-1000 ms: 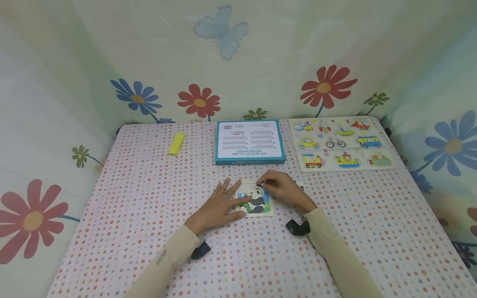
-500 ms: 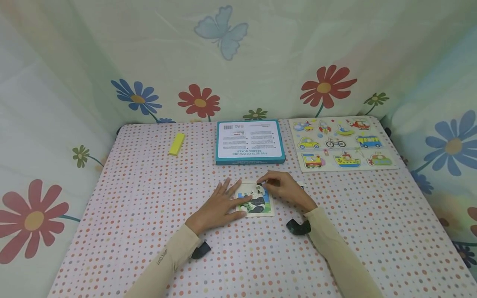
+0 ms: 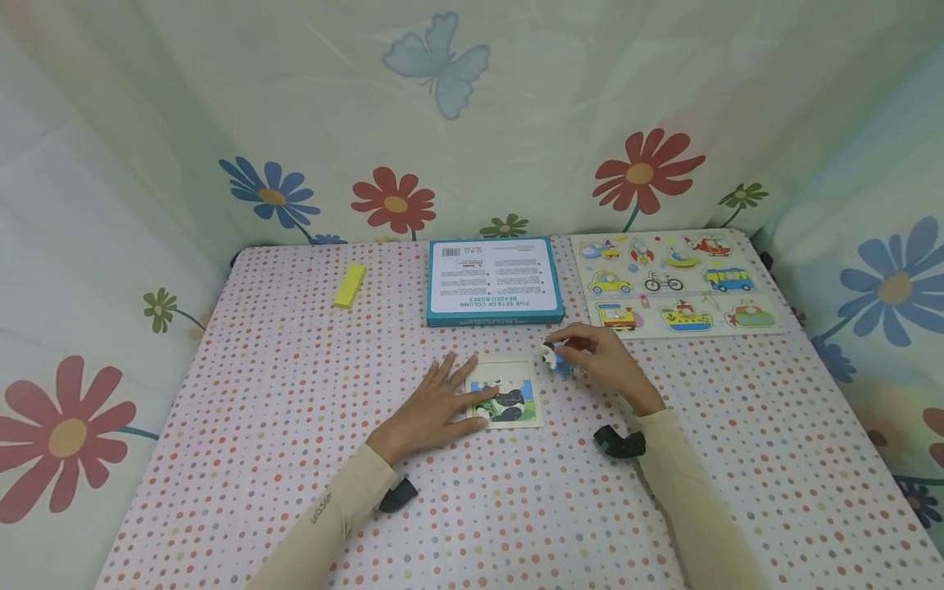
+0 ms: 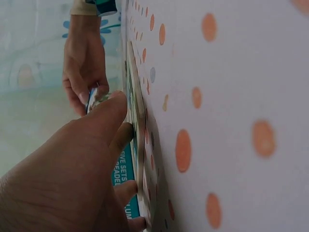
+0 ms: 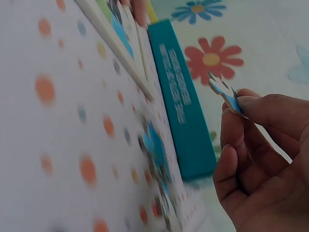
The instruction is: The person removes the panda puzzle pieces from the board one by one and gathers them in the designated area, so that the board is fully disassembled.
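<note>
A small square panda puzzle [image 3: 519, 414] lies on the table in front of me. My left hand [image 3: 435, 412] rests on its left side with fingers spread, thumb and fingertips on the board [image 4: 140, 116]. To the right of the puzzle, my right hand [image 3: 601, 365] pinches a puzzle piece [image 5: 226, 94] between thumb and fingers, raised off the table. The piece has white, black and blue on it. Bare backing shows along the upper part of the puzzle. Under the right hand, other puzzle pieces [image 5: 157, 150] lie on the tablecloth, blurred and partly hidden in the head view.
Behind the puzzle lies a teal-edged box [image 3: 496, 283] with a printed white label. A wooden vehicle puzzle board [image 3: 686, 328] is at the back right. To the back left is a yellow block [image 3: 350, 285]. A flowered curtain [image 3: 516, 106] hangs beyond the dotted tablecloth [image 3: 295, 393].
My right hand has lifted the panda-head piece out of the puzzle's upper right and carried it to the right. The left hand has stayed in place on the board.
</note>
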`<state>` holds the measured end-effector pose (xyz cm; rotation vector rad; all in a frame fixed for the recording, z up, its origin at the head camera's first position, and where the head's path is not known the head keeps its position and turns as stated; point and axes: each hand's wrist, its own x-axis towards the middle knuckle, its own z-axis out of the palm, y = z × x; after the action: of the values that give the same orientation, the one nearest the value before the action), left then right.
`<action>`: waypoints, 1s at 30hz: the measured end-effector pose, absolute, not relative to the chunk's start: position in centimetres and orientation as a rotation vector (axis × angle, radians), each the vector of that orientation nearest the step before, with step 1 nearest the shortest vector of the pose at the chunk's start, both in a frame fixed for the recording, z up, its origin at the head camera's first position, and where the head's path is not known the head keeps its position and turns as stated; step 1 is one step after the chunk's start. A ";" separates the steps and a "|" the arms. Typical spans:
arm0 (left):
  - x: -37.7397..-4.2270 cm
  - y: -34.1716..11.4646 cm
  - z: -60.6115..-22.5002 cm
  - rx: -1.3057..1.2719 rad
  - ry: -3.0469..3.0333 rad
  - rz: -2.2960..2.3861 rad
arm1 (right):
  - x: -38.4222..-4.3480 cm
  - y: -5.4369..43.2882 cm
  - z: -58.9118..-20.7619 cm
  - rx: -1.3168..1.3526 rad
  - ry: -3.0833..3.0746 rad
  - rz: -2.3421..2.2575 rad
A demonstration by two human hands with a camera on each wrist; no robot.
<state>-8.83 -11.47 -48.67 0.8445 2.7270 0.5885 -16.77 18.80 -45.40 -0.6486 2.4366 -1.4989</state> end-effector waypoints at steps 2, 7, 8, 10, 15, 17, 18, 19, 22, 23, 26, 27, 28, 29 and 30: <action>-8.8 -11.5 -48.6 0.845 2.721 0.599 | -16.9 20.2 -45.4 -0.636 2.446 -1.529; -8.8 -11.5 -48.5 0.853 2.719 0.614 | -16.8 23.6 -45.6 -0.556 2.504 -1.539; -8.8 -11.5 -48.5 0.855 2.720 0.611 | -16.8 24.2 -45.7 -0.539 2.520 -1.527; -8.8 -11.5 -48.5 0.858 2.725 0.603 | -16.7 25.4 -45.9 -0.493 2.549 -1.500; -8.9 -11.5 -48.3 0.869 2.729 0.584 | -16.3 27.4 -46.1 -0.343 2.627 -1.340; -8.8 -11.5 -48.3 0.871 2.729 0.579 | -16.1 27.8 -46.2 -0.306 2.646 -1.277; -8.8 -11.5 -48.3 0.872 2.728 0.577 | -16.0 28.0 -46.2 -0.297 2.648 -1.260; -8.8 -11.5 -48.3 0.872 2.728 0.577 | -16.0 28.1 -46.3 -0.296 2.648 -1.247; -8.7 -11.5 -48.2 0.867 2.722 0.584 | -16.0 28.3 -46.4 -0.328 2.653 -1.235; -8.7 -11.5 -48.1 0.866 2.723 0.584 | -16.1 28.4 -46.5 -0.342 2.655 -1.229; -8.7 -11.5 -48.1 0.870 2.725 0.589 | -16.2 28.3 -46.5 -0.364 2.658 -1.199; -8.6 -11.5 -48.1 0.871 2.725 0.590 | -16.2 28.2 -46.5 -0.361 2.657 -1.188; -8.6 -11.5 -48.1 0.872 2.723 0.592 | -16.2 28.1 -46.5 -0.361 2.659 -1.174; -8.6 -11.5 -48.1 0.876 2.724 0.595 | -16.2 28.0 -46.5 -0.360 2.662 -1.159; -8.5 -11.5 -48.1 0.875 2.720 0.600 | -16.2 27.9 -46.4 -0.354 2.663 -1.151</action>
<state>-8.52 -11.50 -48.13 0.8753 2.7197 0.6001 -16.18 27.93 -46.43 -0.3538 2.6629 -1.1510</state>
